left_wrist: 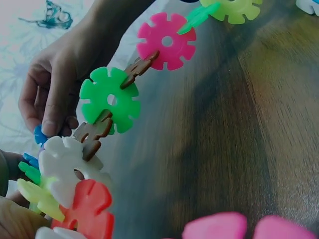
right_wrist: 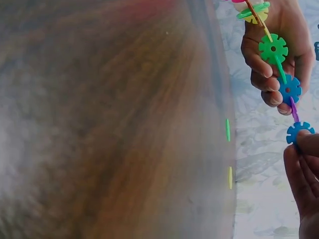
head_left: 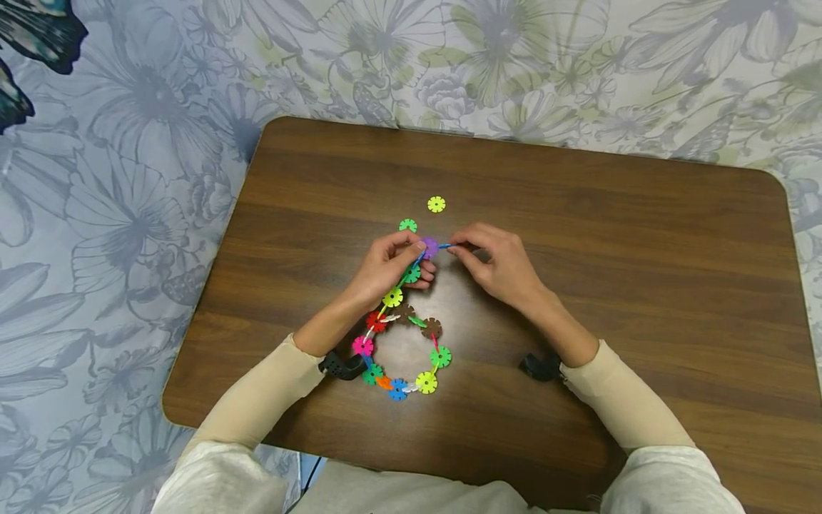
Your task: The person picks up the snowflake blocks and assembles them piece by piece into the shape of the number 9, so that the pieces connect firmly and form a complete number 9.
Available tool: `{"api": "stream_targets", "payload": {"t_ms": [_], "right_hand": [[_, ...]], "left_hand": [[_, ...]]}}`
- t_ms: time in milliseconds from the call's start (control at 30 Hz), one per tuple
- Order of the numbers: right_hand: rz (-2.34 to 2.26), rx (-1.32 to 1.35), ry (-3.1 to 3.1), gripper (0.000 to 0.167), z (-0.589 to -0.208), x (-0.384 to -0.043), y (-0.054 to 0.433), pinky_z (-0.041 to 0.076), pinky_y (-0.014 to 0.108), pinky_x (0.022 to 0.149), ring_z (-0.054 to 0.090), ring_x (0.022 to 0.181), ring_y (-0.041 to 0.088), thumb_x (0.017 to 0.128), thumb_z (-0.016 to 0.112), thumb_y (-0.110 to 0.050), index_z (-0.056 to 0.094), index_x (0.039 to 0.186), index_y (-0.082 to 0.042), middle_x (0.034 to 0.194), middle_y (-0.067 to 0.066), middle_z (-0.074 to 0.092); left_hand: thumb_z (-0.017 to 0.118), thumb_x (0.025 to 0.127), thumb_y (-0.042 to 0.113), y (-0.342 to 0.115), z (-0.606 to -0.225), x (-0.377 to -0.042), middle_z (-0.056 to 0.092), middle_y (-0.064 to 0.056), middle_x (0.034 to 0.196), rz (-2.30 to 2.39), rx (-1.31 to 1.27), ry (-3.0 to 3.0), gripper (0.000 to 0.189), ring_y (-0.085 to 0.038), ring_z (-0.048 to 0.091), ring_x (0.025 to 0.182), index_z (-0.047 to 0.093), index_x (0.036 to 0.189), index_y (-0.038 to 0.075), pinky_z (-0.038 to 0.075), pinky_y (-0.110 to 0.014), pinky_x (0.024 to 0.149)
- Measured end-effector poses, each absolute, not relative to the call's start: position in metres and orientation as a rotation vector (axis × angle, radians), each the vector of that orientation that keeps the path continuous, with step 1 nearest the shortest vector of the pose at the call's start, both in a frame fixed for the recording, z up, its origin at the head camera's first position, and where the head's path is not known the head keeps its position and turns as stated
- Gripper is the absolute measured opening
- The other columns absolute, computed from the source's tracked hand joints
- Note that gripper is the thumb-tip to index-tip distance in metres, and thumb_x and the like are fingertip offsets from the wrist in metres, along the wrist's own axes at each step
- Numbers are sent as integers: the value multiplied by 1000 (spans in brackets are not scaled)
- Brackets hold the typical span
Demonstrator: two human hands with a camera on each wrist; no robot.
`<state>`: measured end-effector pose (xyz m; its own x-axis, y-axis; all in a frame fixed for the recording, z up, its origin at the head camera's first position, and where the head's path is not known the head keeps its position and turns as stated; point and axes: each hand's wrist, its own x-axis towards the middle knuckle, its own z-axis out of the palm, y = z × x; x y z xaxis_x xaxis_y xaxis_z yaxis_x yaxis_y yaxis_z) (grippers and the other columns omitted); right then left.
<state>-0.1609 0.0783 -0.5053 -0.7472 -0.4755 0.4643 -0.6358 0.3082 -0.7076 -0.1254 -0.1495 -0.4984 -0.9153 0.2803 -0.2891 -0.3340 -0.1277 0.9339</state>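
A chain of colourful notched interlocking discs, with a green disc [head_left: 440, 357] among them, loops on the table and rises to my hands. My left hand [head_left: 387, 268] grips the chain near its raised end, thumb by the purple disc [head_left: 429, 248]. In the right wrist view a blue disc [right_wrist: 290, 88] lies against the left fingers. My right hand [head_left: 497, 264] pinches the end blue disc [right_wrist: 298, 130] between thumb and fingertips; it meets the purple disc edge-on. The left wrist view shows white [left_wrist: 62, 164] and red discs [left_wrist: 92, 211] of the chain up close.
A loose yellow disc [head_left: 437, 204] and a loose green disc [head_left: 407, 225] lie beyond the hands on the brown wooden table [head_left: 642, 285]. Black wrist devices sit under the left [head_left: 343, 365] and right forearms. A flower-patterned wall [head_left: 514, 64] borders the table's far edge.
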Motion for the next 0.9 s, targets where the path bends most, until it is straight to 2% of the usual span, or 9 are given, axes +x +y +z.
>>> {"api": "stream_targets", "payload": {"t_ms": [200, 400, 667, 800, 900], "right_hand": [[1359, 1044, -2391, 9, -502, -160, 75, 55, 32, 75, 68, 89, 12, 92, 74, -11, 77, 100, -10, 98, 0, 73], [1372, 1041, -2351, 9, -504, -160, 74, 55, 30, 74, 66, 87, 8, 92, 74, -13, 77, 101, -10, 98, -2, 73], [1363, 1061, -2325, 10, -504, -160, 76, 54, 26, 76, 67, 88, 8, 92, 75, -12, 77, 102, -10, 98, -1, 75], [1383, 1075, -2324, 9, -505, -161, 74, 55, 29, 72, 66, 84, 7, 91, 75, -10, 77, 100, -10, 94, -1, 74], [1399, 1092, -2327, 9, -505, -162, 74, 56, 34, 69, 65, 81, 6, 90, 76, -9, 77, 99, -10, 92, -2, 74]], "left_hand": [[57, 104, 18, -148, -498, -125, 71, -13, 83, 2124, -67, 1776, 18, -19, 72, 73, 60, 100, 1, 63, -47, 74], [58, 104, 18, -146, -495, -126, 70, -13, 83, 2127, -70, 1803, 17, -19, 71, 72, 59, 97, 2, 63, -46, 73], [58, 104, 17, -141, -494, -127, 70, -12, 81, 2138, -59, 1768, 21, -19, 71, 71, 60, 100, -3, 64, -41, 73], [58, 104, 17, -140, -495, -127, 71, -13, 82, 2154, -64, 1755, 25, -21, 71, 71, 59, 104, -8, 63, -44, 76], [59, 103, 17, -141, -496, -128, 72, -13, 83, 2150, -67, 1768, 24, -22, 72, 71, 60, 103, -7, 63, -47, 78]]}}
